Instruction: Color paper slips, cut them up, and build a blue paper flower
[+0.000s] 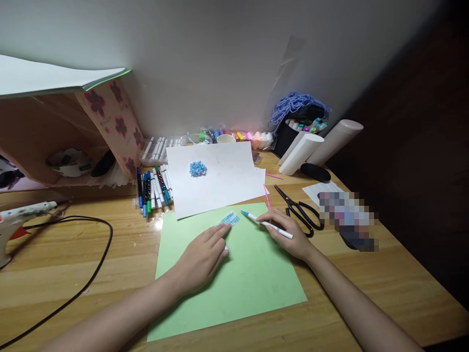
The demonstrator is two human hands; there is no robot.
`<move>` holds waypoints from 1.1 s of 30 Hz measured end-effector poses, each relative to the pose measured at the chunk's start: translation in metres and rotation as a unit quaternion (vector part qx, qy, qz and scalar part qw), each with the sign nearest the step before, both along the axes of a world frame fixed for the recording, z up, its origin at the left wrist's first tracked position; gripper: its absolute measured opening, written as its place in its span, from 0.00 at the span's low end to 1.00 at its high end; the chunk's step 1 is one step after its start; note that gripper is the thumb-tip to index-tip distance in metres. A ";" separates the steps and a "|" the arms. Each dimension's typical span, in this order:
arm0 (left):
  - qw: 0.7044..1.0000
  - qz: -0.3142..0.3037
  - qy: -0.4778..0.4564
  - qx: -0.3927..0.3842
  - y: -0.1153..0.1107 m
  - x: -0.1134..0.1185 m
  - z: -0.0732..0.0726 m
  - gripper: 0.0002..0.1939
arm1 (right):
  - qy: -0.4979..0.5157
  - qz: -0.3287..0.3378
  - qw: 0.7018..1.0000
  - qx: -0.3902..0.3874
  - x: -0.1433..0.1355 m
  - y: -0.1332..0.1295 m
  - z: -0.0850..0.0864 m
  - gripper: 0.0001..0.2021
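In the head view, a white marker with a blue tip (pixel 280 231) is gripped by the closed fingers of my right hand (pixel 289 234). Its tip points left, just beside a small piece of white paper with blue strokes (pixel 232 218). My left hand (pixel 203 256) presses that piece down with its stretched forefinger. The other left fingers are curled, and a small white cap-like end shows by the thumb; most of it is hidden. Under both hands lies a green sheet (pixel 234 293). Beyond it, a heap of blue shreds (pixel 198 168) rests on white paper (pixel 227 188).
Black-handled scissors (pixel 298 208) lie right of my right hand. Several markers (pixel 152 188) are grouped at the left. A glue gun (pixel 14 220) with its black cord (pixel 110 239) sits far left. White rolls (pixel 302 152) and a dark pen holder (pixel 287 139) stand back right.
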State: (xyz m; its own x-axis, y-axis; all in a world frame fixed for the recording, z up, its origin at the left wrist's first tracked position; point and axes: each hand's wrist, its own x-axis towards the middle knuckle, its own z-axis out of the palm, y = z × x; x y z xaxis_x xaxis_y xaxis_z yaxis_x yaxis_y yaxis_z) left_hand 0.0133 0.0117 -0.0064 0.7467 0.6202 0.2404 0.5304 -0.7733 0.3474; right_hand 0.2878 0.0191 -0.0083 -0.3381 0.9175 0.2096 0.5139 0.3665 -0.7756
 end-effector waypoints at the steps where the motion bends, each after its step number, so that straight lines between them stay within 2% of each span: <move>1: 1.000 0.011 -0.012 0.014 0.000 0.000 0.000 0.09 | 0.013 -0.015 1.000 -0.004 -0.001 -0.002 0.000 0.10; 3: 0.998 0.034 -0.039 0.045 -0.001 -0.002 0.001 0.09 | 0.035 -0.021 0.999 -0.018 -0.006 -0.006 0.000 0.10; 6: 0.992 0.061 -0.073 0.077 0.000 -0.005 0.004 0.11 | 0.033 0.022 0.999 -0.027 -0.019 -0.015 0.003 0.09; 8: 0.992 0.045 -0.079 0.091 0.002 -0.008 0.006 0.12 | 0.025 0.052 0.998 -0.018 -0.027 -0.019 0.005 0.10; 10: 0.992 0.001 -0.068 0.110 0.004 -0.011 0.006 0.12 | 0.026 0.068 0.997 -0.006 -0.030 -0.021 0.005 0.10; 12: 0.990 -0.044 -0.043 0.129 0.006 -0.012 0.004 0.11 | 0.028 0.057 0.998 0.000 -0.029 -0.021 0.005 0.09; 14: 0.988 -0.058 -0.014 0.139 0.006 -0.012 0.001 0.11 | 0.035 0.029 0.999 -0.003 -0.026 -0.020 0.004 0.09; 19: 0.987 0.006 0.054 0.148 0.004 -0.004 -0.007 0.14 | 0.034 0.013 0.999 -0.014 -0.025 -0.020 0.004 0.09; 24: 0.988 0.030 0.018 0.153 0.002 -0.003 -0.003 0.13 | 0.024 0.011 0.998 -0.052 -0.037 -0.022 0.002 0.10; 33: 0.992 -0.006 0.000 0.125 0.003 -0.005 -0.004 0.13 | -0.007 0.030 0.998 -0.057 -0.041 -0.018 0.001 0.12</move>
